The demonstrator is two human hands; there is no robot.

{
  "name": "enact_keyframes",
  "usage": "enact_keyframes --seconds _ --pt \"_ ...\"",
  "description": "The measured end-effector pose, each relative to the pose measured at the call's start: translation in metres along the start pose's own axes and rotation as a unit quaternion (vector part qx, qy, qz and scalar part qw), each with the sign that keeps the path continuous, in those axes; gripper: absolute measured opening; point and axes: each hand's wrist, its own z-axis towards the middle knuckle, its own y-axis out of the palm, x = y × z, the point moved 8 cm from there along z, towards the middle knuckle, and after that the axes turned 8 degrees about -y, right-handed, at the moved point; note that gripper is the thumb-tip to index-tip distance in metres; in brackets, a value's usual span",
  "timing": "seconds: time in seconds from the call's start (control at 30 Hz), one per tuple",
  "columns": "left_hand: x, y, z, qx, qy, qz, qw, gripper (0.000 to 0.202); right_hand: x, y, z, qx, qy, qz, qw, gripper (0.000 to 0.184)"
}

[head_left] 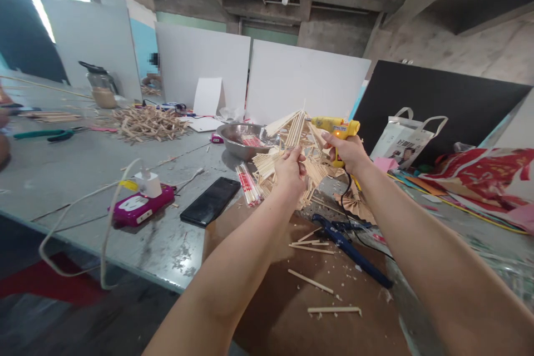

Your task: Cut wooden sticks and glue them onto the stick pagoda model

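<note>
- Glue gun (337,127) sits in the person's right hand (348,151), fingers wrapped around its handle, probably so the nozzle can be aimed sideways at the stick structure (294,129).
- That structure stands at mid-table, beyond the brown board (283,308); the left hand (291,169) is closed on its near side, seemingly to steady it.
- Loose sticks (312,281) and a blue-handled tool (354,253) lie on the board, likely for easy reach; wrapped stick bundles (249,184) rest just beside the structure, before the metal bowl (233,147).
- Whether the left fingers pinch one stick or several is hidden, and whether the nozzle touches wood cannot be told.
- The tool's working end is hard to make out, and a blurred shape at the left edge is cut off.
</note>
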Motion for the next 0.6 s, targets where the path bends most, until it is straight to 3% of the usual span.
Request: enact_keyframes --seconds 0.6 --pt "0.0003 -0.0027 0.0032 0.003 0.022 0.01 1.0 0.02 0.0095 -0.0004 0.0034 -0.011 0.002 -0.01 1.0 0.029"
